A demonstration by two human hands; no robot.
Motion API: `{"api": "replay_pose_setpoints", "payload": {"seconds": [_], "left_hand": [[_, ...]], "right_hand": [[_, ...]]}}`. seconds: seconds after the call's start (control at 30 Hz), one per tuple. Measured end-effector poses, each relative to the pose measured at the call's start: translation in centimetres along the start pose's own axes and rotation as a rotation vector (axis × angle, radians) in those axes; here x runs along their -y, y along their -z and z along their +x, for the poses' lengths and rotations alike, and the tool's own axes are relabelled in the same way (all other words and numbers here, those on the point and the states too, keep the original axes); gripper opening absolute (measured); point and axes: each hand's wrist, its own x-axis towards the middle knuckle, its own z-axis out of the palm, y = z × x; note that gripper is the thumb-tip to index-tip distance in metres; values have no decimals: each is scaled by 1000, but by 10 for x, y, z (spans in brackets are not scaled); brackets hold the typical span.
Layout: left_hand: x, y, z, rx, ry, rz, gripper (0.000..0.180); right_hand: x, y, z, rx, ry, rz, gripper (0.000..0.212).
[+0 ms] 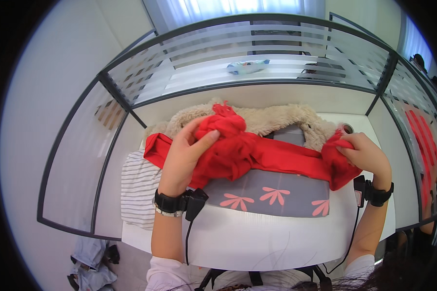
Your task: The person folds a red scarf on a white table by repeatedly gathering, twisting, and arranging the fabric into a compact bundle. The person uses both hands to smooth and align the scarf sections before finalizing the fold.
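Note:
A red scarf (286,157) with fringed ends stretches between my two hands above the table. My left hand (187,150) is closed round a bunched, gathered part of it, thumb on top. At the other end my right hand (366,153) pinches the scarf near its fringe, and the cloth hangs below the fingers. Under the scarf lies a grey cloth (277,203) with pink leaf shapes. A white cloth with grey stripes (138,189) is at the left, partly covered by the scarf. Behind is fluffy beige fabric (277,119).
A small roll (347,128) stands by my right hand. Dark-framed partitions (257,85) enclose the white table (257,247) at the back and sides. Cables hang from the black wrist devices (196,203). Pale blue clothing (92,264) lies at the lower left, below the tabletop.

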Motion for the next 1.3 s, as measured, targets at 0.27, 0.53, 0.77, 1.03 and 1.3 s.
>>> {"api": "replay_pose_setpoints", "payload": {"seconds": [0.27,0.53,0.77,1.03,1.3], "left_hand": [[1,-29,-20,348,-35,191,59],[14,-51,-20,319,-1038,1156,41],[20,-67,-27,394,-754,981,40],[22,-69,-29,513,-430,660,49],[31,-70,-36,183,-464,644,39]], "right_hand": [[28,-11,-2,-406,191,827,31],[46,-23,-20,-666,348,931,42],[45,-25,-24,-594,620,366,51],[61,-51,-11,-62,670,445,57],[77,-56,-15,135,378,744,50]]}}
